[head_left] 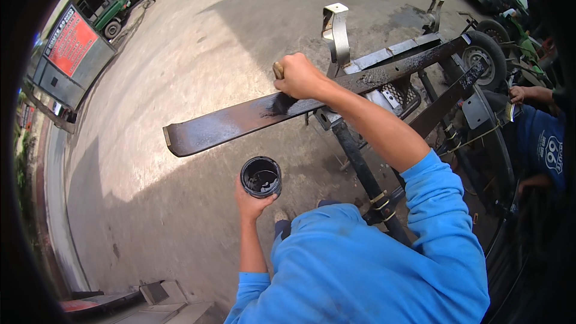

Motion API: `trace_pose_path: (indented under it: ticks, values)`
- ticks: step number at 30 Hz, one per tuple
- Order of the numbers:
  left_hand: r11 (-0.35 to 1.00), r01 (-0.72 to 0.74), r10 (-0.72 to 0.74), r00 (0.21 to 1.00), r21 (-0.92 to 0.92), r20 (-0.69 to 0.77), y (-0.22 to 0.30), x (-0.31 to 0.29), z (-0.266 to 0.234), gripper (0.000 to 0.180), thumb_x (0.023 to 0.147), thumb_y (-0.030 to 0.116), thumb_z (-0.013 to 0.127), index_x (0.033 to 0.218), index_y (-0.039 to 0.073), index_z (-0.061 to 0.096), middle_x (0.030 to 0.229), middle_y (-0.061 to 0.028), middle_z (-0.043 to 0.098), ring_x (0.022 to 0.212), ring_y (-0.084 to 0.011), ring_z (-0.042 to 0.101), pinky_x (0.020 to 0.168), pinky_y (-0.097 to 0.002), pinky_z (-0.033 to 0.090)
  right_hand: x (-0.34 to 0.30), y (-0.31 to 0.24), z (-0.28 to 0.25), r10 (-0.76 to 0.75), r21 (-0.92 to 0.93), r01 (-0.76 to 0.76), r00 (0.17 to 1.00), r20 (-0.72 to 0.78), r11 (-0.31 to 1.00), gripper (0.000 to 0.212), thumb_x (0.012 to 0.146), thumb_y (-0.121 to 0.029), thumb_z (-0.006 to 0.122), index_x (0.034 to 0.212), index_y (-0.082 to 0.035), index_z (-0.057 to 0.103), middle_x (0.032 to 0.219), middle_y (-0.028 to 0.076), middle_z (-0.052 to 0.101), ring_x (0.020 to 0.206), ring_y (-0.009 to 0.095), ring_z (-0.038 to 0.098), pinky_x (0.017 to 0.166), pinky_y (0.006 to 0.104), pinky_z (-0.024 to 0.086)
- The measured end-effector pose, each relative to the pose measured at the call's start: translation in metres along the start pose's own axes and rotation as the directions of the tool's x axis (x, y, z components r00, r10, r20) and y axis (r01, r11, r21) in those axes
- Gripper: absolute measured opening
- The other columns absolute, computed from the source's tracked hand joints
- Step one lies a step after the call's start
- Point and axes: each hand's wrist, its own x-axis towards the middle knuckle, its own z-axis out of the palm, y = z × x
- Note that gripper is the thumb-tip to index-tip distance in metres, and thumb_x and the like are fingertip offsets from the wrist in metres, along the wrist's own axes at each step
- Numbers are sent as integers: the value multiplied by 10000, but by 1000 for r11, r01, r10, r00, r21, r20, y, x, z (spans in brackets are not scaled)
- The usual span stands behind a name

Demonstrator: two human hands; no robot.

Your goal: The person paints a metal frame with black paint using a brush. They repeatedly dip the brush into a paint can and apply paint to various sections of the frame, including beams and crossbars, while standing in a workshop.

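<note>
My right hand (303,78) is closed round a paintbrush (278,71); the wooden handle's end pokes out past the fist. Its bristles are mostly hidden below the hand, against a long flat metal beam (210,127). Wet black paint (277,107) lies on the beam under the fist. Farther left, the surface is brownish grey and looks uncoated, while the stretch to the right is dark and blotchy. Below the beam's near edge, my left hand (255,202) grips a round can (260,164) with black liquid inside.
Black pipes (360,165) and a second dark beam (441,99) lie right of me. A bent metal bracket (339,36) rises behind the beam. Beyond are a wheel (485,60) and a co-worker in a blue shirt (537,138). A red-panelled sign (71,41) stands left.
</note>
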Motion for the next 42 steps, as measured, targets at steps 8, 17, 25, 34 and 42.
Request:
trace_pose_path:
  ticks: [8, 17, 25, 34, 42]
  values:
    - [996, -46, 45, 999, 77, 15, -17, 18, -47, 985, 431, 274, 917, 1263, 7, 463, 1146, -135, 607, 1072, -267, 600, 931, -376, 472, 9, 15, 22, 358, 600, -369, 923, 143, 710, 141, 769, -68, 734, 735, 9, 621, 617, 57, 593, 467, 104, 521, 404, 263, 396]
    - [1000, -10, 10, 999, -10, 51, -21, 22, -78, 1015, 420, 244, 916, 1286, 7, 444, 1161, -139, 603, 1074, -264, 598, 939, -374, 472, 23, -50, 44, -175, 13, 175, 984, 44, 984, 144, 716, -67, 684, 700, 58, 614, 669, 212, 640, 569, 308, 632, 531, 378, 505]
    - [994, -43, 40, 998, 96, 38, -27, 12, -98, 1010, 401, 254, 900, 1273, 0, 457, 1122, -142, 618, 1034, -271, 616, 903, -376, 486, 5, -41, 6, 512, 661, -610, 773, 375, 437, 148, 833, -86, 690, 736, -45, 586, 691, 26, 591, 537, 89, 525, 462, 254, 425]
    - [997, 2, -8, 996, 78, 85, -27, -3, -113, 1010, 412, 251, 897, 1281, -5, 450, 1111, -147, 631, 1030, -271, 626, 894, -377, 496, 7, -91, 20, 300, 751, -377, 922, 246, 542, 173, 819, -92, 699, 702, -2, 610, 564, 24, 546, 468, 103, 493, 421, 270, 375]
    - [997, 43, -54, 985, 70, 162, -38, -22, -117, 1027, 411, 260, 903, 1288, -14, 442, 1141, -159, 626, 1050, -279, 622, 906, -380, 495, -8, -85, 17, 21, 612, -111, 988, 152, 783, 143, 805, -125, 705, 767, -10, 628, 601, 13, 558, 544, 75, 513, 508, 248, 404]
